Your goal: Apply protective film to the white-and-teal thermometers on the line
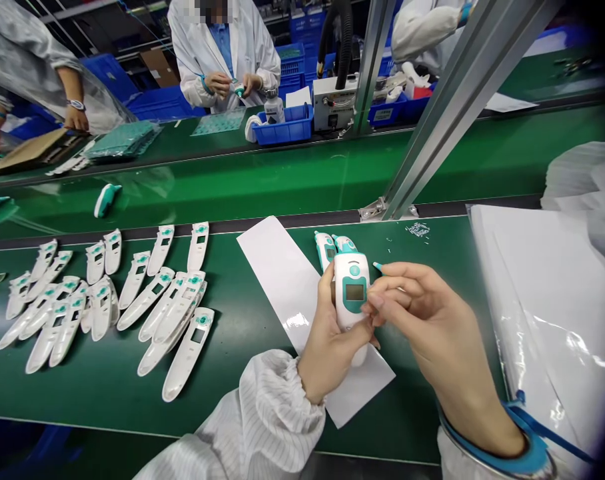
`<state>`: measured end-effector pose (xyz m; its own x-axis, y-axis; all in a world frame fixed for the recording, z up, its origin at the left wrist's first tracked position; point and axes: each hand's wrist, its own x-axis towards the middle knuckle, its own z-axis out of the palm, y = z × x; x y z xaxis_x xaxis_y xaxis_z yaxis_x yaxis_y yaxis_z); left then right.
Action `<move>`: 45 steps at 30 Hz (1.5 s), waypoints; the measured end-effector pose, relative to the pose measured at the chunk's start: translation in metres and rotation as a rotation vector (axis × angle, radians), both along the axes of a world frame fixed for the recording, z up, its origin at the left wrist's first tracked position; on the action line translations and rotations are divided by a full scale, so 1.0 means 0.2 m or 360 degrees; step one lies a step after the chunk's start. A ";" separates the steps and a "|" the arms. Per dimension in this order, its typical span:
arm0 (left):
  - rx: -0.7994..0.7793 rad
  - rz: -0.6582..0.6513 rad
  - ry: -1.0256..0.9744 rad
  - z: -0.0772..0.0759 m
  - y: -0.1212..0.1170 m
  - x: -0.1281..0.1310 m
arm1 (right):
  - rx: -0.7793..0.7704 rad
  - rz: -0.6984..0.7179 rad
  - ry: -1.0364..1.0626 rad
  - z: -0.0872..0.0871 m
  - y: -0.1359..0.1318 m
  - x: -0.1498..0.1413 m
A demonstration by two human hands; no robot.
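Note:
My left hand (332,353) is wrapped round a white and teal handheld thermometer (352,277), its small grey screen facing me. Close against its right edge, my right hand (427,320) has thumb and fingertips pinched together; whatever they hold, if anything, is too small to make out. A bit of light blue shows at the tip of the right index finger. Behind the held thermometer lie another thermometer (325,248) and part of one more, mostly hidden. Under my hands a strip of white paper (277,267) runs slantwise across the green bench.
Several white casing halves (187,357) cover the bench's left side. Tiny pale pieces (418,229) lie at the back right, near a metal post (432,113). Clear plastic sheeting over white sheets (537,280) is on the right. A teal-white device (106,200) rests on the green belt; co-workers stand beyond.

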<state>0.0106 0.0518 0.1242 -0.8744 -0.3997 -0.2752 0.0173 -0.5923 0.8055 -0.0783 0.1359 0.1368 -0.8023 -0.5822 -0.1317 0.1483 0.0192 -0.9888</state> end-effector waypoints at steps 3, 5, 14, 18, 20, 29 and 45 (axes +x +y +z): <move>-0.0016 0.0008 -0.0002 0.00 0.01 0.00 | 0.0022 -0.0099 0.0046 0.00 -0.01 0.02; -0.0042 0.0014 -0.0001 0.01 0.01 0.00 | 0.0020 -0.0152 0.0071 0.00 -0.01 0.03; -0.0072 0.0043 0.0021 0.01 0.01 0.00 | 0.0034 -0.0241 0.0179 0.00 -0.02 0.06; -0.0049 0.0035 0.0025 0.00 0.01 0.00 | 0.0048 -0.0186 0.0137 0.00 -0.02 0.05; -0.0040 0.0019 0.0019 0.00 0.01 0.00 | 0.0049 -0.0158 0.0122 0.00 -0.01 0.04; -0.0088 0.0026 -0.0003 0.00 0.02 0.00 | 0.0081 -0.0147 0.0162 0.01 -0.01 0.03; -0.0171 0.0023 -0.0009 -0.01 0.02 0.01 | 0.0063 -0.0184 0.0134 0.01 -0.02 0.04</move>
<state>0.0127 0.0557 0.1222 -0.8668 -0.4398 -0.2350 0.0205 -0.5023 0.8645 -0.0712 0.1319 0.1382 -0.8730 -0.4808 -0.0820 0.0681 0.0462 -0.9966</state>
